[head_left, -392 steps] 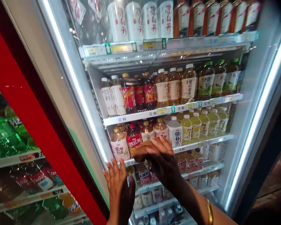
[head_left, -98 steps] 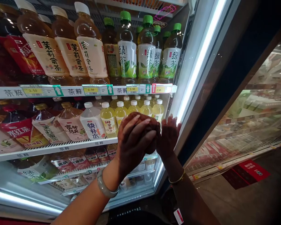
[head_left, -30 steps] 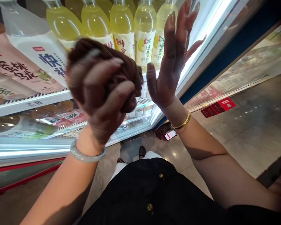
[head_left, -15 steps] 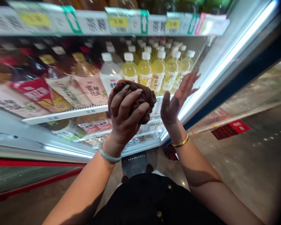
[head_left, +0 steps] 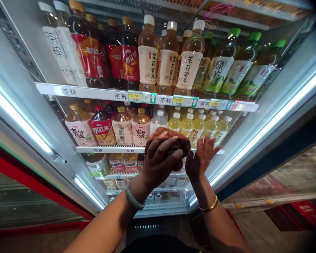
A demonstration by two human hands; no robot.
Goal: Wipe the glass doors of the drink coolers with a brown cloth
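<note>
My left hand (head_left: 159, 160) is wrapped round a bunched brown cloth (head_left: 183, 143), its fingers over the top of the folds. A pale bangle circles that wrist. Close by on the right, my right hand (head_left: 200, 160) is raised with the fingers stretched upward and nothing in it; a gold bracelet (head_left: 209, 204) is on its wrist. Both hands are in front of the second shelf's bottles, and the cloth hides part of that shelf. Behind them stand yellow drink bottles (head_left: 186, 123) with white caps.
The lit drinks cooler has several shelves of bottles. On the upper shelf edge (head_left: 100, 95) are price tags, with jasmine tea bottles (head_left: 149, 63) and green-capped bottles (head_left: 221, 70) above. Light strips run down both sides. A red-edged panel (head_left: 28, 189) is at left.
The view has tilted up, so the upper shelf's bottles now show fully. Both hands appear lower and slightly to the right in the picture. The cloth stays in my left hand.
</note>
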